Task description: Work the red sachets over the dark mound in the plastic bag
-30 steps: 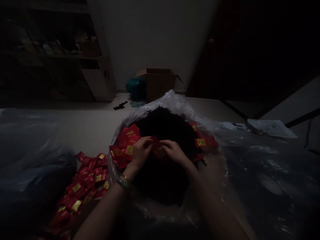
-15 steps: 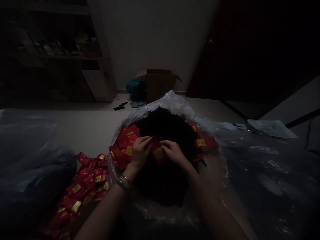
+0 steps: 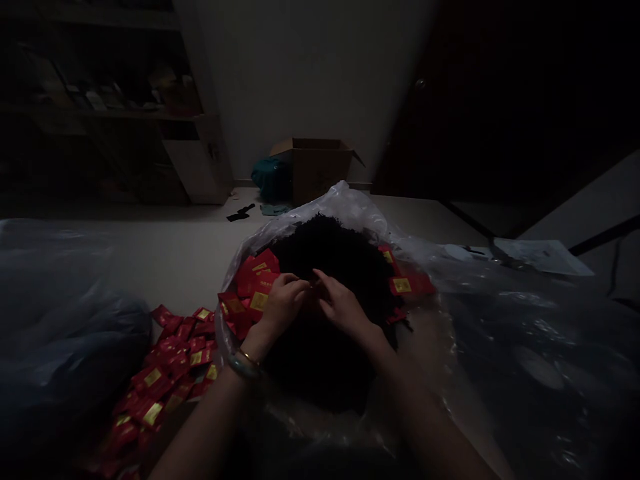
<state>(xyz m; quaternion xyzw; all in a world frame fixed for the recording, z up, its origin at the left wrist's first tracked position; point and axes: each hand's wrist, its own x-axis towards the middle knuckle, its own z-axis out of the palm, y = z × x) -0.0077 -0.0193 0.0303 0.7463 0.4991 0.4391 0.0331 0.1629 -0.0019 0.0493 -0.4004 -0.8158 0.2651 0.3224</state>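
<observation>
Both my hands meet above a dark heap of loose, shredded-looking material [image 3: 330, 247] in a large clear plastic bag [image 3: 345, 200]. Between them is a small red packet [image 3: 313, 305], tipped so that its face is dark and mostly hidden. My left hand [image 3: 283, 303], with bangles at the wrist, pinches its left side with closed fingers. My right hand [image 3: 345, 307] has thumb and fingers bent around the right side. Flat red packets with gold labels [image 3: 257, 280] lie in the bag beside my left hand.
More red packets [image 3: 401, 287] lie at the bag's right edge. A pile of filled-looking red packets [image 3: 170, 360] is at lower left, next to a plastic-covered bundle [image 3: 65, 333]. An open cardboard box [image 3: 323, 170] stands by the wall, and clear plastic sheeting [image 3: 535, 353] spreads at right.
The red packet has tipped, so its gold label no longer shows. My right fingers have moved slightly up and left, closer to my left hand.
</observation>
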